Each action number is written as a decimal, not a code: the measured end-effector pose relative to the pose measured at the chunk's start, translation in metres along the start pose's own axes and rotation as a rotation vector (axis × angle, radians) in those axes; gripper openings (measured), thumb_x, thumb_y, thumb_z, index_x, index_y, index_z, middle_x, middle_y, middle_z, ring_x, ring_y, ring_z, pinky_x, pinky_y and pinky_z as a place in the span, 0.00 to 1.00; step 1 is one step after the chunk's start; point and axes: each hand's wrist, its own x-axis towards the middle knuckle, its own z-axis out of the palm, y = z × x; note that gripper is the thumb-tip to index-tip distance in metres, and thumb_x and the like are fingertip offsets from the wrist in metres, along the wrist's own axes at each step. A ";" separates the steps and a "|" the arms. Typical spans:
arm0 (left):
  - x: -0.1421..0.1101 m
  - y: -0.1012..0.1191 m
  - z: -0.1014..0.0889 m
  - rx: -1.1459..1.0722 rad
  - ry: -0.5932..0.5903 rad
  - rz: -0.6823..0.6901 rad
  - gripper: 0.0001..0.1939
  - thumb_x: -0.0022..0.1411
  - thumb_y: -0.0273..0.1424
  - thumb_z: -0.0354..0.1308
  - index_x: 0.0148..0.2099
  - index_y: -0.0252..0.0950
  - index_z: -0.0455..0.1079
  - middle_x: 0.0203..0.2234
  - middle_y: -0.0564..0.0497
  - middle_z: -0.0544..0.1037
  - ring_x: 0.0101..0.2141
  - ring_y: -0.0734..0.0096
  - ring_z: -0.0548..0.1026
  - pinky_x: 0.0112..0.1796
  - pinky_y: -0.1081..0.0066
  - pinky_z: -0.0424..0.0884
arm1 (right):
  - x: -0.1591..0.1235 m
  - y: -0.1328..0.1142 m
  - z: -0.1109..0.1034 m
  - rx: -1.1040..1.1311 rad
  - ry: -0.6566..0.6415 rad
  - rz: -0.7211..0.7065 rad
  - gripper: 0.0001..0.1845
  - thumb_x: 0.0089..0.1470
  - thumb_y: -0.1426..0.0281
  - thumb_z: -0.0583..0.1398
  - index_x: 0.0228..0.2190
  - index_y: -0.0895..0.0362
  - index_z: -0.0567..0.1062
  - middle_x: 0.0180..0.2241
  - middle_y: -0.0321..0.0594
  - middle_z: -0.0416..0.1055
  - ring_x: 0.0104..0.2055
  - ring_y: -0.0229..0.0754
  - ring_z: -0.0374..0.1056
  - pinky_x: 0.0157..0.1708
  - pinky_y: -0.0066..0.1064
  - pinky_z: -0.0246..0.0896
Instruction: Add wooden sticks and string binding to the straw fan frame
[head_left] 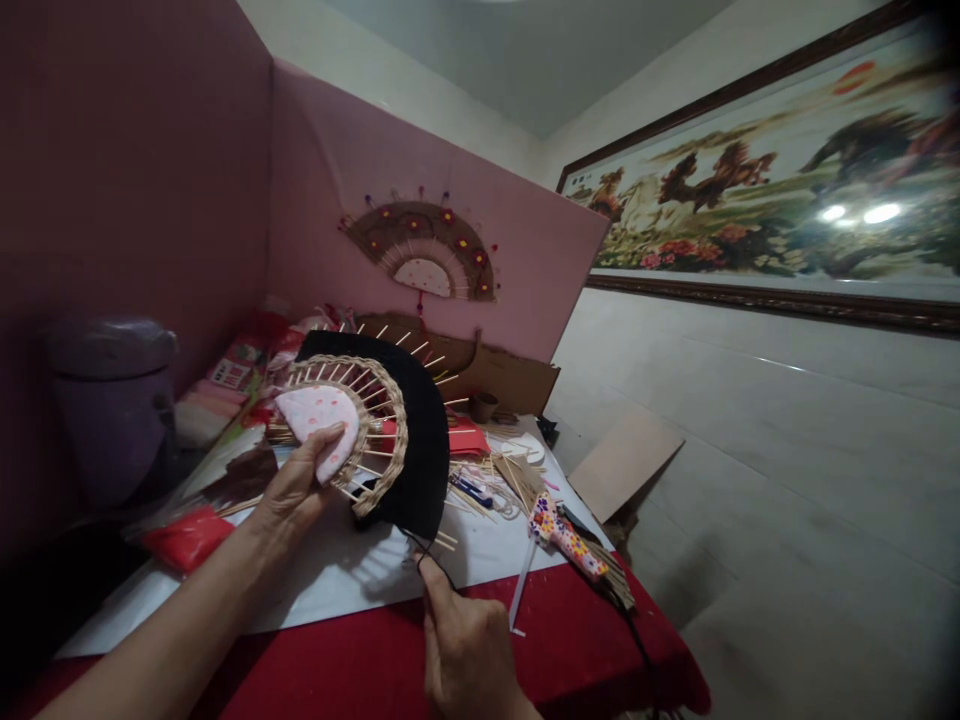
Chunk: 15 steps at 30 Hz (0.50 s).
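Observation:
A half-round fan frame is raised over the table, its thin sticks fanning out past a wide black band [421, 430]. Inside that band runs a braided tan cord arc [401, 420], and at the hub sits a white half-round pad [319, 415] with pink spots. My left hand [300, 485] grips the pad, thumb on its face and fingers behind. Below the band's lower end, my right hand [469, 630] is closed on a black strand [426, 546] that runs to the fan's edge. Its fingertips are partly hidden.
A finished fan [420, 250] hangs on the pink board behind. A glue gun [566, 540] with flower pattern lies at the table's right. Loose sticks, a blue cutter [472, 490], a red packet [187, 538] and cardboard [517, 375] surround the work. A lidded bin [112, 410] stands left.

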 end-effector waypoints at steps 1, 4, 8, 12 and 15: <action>0.001 0.000 -0.001 0.005 0.003 0.015 0.14 0.52 0.18 0.53 0.39 0.35 0.70 0.25 0.50 0.78 0.26 0.67 0.76 0.30 0.69 0.73 | 0.000 0.000 -0.001 0.019 0.012 0.005 0.25 0.49 0.78 0.46 0.50 0.68 0.60 0.21 0.41 0.72 0.15 0.39 0.64 0.15 0.28 0.47; 0.003 -0.001 -0.004 0.030 -0.010 0.051 0.12 0.51 0.18 0.54 0.38 0.35 0.70 0.26 0.50 0.79 0.27 0.68 0.76 0.30 0.69 0.73 | 0.003 -0.002 -0.007 0.148 0.038 0.079 0.22 0.54 0.76 0.46 0.50 0.65 0.63 0.24 0.43 0.74 0.16 0.36 0.64 0.16 0.26 0.49; 0.004 -0.002 -0.006 0.041 -0.053 0.073 0.12 0.51 0.17 0.55 0.37 0.35 0.70 0.29 0.49 0.79 0.28 0.68 0.77 0.31 0.70 0.73 | 0.008 -0.004 -0.017 0.507 0.084 0.340 0.16 0.57 0.68 0.48 0.42 0.59 0.70 0.23 0.39 0.71 0.19 0.34 0.63 0.20 0.22 0.53; 0.003 -0.002 -0.004 0.024 -0.023 0.057 0.14 0.51 0.17 0.55 0.39 0.37 0.71 0.28 0.50 0.79 0.27 0.67 0.76 0.28 0.70 0.74 | 0.014 0.003 -0.022 0.782 0.106 0.566 0.15 0.56 0.63 0.51 0.30 0.60 0.71 0.18 0.33 0.61 0.19 0.31 0.53 0.17 0.22 0.47; 0.001 -0.001 -0.002 0.013 -0.021 0.036 0.16 0.52 0.18 0.54 0.42 0.38 0.70 0.28 0.50 0.79 0.27 0.68 0.76 0.29 0.71 0.74 | 0.016 0.009 -0.023 0.781 0.159 0.646 0.15 0.54 0.62 0.53 0.24 0.59 0.67 0.17 0.30 0.55 0.19 0.30 0.48 0.17 0.23 0.42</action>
